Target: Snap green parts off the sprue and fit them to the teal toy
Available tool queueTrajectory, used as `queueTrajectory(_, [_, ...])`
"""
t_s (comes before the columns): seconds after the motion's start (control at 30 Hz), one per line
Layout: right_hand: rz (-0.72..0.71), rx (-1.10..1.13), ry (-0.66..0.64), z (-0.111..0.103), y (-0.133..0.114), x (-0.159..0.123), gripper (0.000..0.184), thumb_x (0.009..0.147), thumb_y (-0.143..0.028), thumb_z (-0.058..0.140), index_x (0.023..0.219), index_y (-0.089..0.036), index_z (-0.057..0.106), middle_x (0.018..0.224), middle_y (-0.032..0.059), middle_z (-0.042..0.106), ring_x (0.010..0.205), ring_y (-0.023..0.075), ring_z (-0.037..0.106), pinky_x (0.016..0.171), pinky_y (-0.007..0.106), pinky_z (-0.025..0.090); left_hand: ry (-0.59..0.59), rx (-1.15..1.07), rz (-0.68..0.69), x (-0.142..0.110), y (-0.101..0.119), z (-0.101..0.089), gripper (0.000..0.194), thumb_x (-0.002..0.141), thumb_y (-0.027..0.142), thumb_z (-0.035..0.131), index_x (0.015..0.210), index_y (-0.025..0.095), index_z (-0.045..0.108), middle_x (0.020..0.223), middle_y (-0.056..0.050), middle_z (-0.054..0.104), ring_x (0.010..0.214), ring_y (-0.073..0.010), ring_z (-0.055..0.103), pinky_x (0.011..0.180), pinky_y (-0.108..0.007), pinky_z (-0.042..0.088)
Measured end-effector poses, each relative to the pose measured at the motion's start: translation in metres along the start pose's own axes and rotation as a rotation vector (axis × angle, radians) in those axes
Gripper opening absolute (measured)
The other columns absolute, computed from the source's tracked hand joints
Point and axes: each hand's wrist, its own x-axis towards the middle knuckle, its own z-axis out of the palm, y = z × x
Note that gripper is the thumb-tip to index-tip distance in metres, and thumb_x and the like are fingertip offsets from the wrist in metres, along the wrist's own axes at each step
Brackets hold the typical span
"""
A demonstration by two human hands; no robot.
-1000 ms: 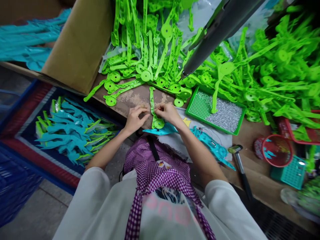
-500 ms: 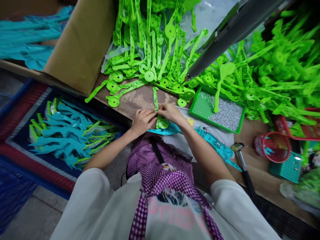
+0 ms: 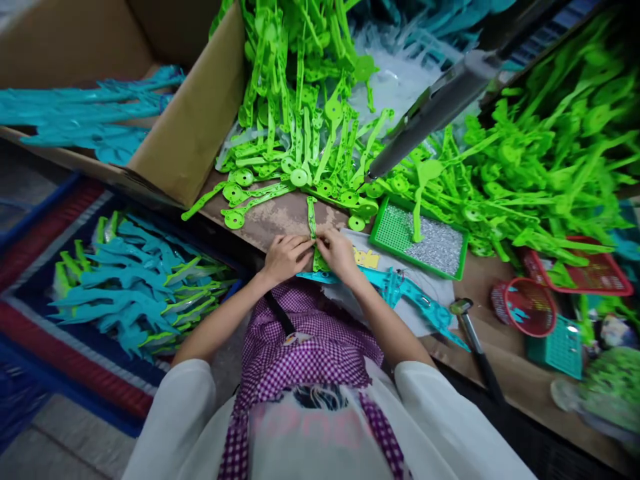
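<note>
A long bright green plastic part (image 3: 311, 212) lies upright in front of me at the table edge. My left hand (image 3: 287, 259) closes its fingertips on the part's middle from the left. From the right, my right hand (image 3: 338, 252) pinches the same spot, thumb and forefinger together; whatever small piece may be between them is hidden. The part's lower end shows between my hands, above a turquoise plastic shell (image 3: 415, 300) that stretches right along the edge on a white cloth (image 3: 345, 297).
A grey electric screwdriver (image 3: 425, 110) hangs over heaped green parts (image 3: 310, 127). A green tray (image 3: 463, 257) holds small metal screws. Farther right are a hammer (image 3: 473, 330) and a red basket (image 3: 533, 307). A cardboard box (image 3: 200, 107) and a crate (image 3: 65, 393) of turquoise-and-green pieces stand left.
The camera view has shifted, so more of the table's far side shows. Both hands stay at the green part, and the right hand's fingers now point more upward.
</note>
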Motion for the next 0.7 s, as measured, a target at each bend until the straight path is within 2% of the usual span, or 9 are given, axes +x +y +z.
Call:
queueTrajectory(0.17, [0.01,-0.173,-0.169,-0.01,-0.016,0.001,0.037,0.101,-0.027,0.038,0.121,-0.024,0.069,0.12,0.0108,0.068,0.1,0.0259,0.066,0.081,0.034,0.05,-0.017,0.002,-0.063,0.003,0.002,-0.002,0.032,0.095,0.034,0.06,0.122,0.025,0.073,0.128,-0.007,0.073,0.115,-0.0265,0.066,0.091,-0.043,0.047])
queueTrajectory(0.4, [0.054,-0.118,-0.279,-0.028,-0.021,0.004,0.04,0.099,-0.025,0.037,0.128,-0.026,0.064,0.121,0.0114,0.072,0.109,0.0309,0.067,0.09,0.043,0.052,-0.014,0.022,-0.144,0.001,0.009,-0.004,0.032,0.092,0.038,0.06,0.117,0.026,0.075,0.124,-0.009,0.075,0.116,-0.0274,0.066,0.094,-0.044,0.047])
queueTrajectory(0.53, [-0.015,-0.09,-0.228,-0.022,-0.011,-0.003,0.04,0.102,-0.029,0.034,0.131,-0.026,0.062,0.126,0.0105,0.07,0.111,0.0291,0.067,0.091,0.041,0.052,0.007,0.005,-0.191,0.005,0.013,0.001,0.033,0.091,0.037,0.059,0.116,0.024,0.075,0.125,-0.009,0.074,0.117,-0.0273,0.066,0.097,-0.045,0.049])
queueTrajectory(0.6, [-0.073,-0.097,-0.172,-0.015,-0.007,-0.009,0.043,0.104,-0.03,0.03,0.135,-0.025,0.059,0.129,0.0113,0.067,0.113,0.0275,0.066,0.093,0.039,0.052,0.081,-0.04,-0.242,0.006,0.018,-0.002,0.034,0.092,0.037,0.056,0.116,0.023,0.075,0.125,-0.011,0.073,0.117,-0.0265,0.066,0.099,-0.045,0.051])
queueTrajectory(0.67, [-0.112,-0.11,-0.14,-0.01,-0.005,-0.013,0.044,0.105,-0.03,0.029,0.138,-0.023,0.058,0.129,0.0123,0.067,0.115,0.0262,0.065,0.095,0.037,0.051,0.184,-0.118,-0.259,-0.003,0.028,-0.016,0.034,0.094,0.042,0.054,0.11,0.021,0.075,0.121,-0.012,0.074,0.113,-0.0256,0.068,0.098,-0.045,0.054])
queueTrajectory(0.7, [-0.122,-0.115,-0.136,-0.009,-0.005,-0.014,0.044,0.105,-0.031,0.03,0.138,-0.022,0.058,0.128,0.0127,0.067,0.116,0.0258,0.064,0.096,0.036,0.051,0.211,-0.159,-0.242,-0.012,0.034,-0.029,0.036,0.096,0.046,0.052,0.103,0.021,0.077,0.115,-0.012,0.075,0.108,-0.0249,0.07,0.094,-0.044,0.057])
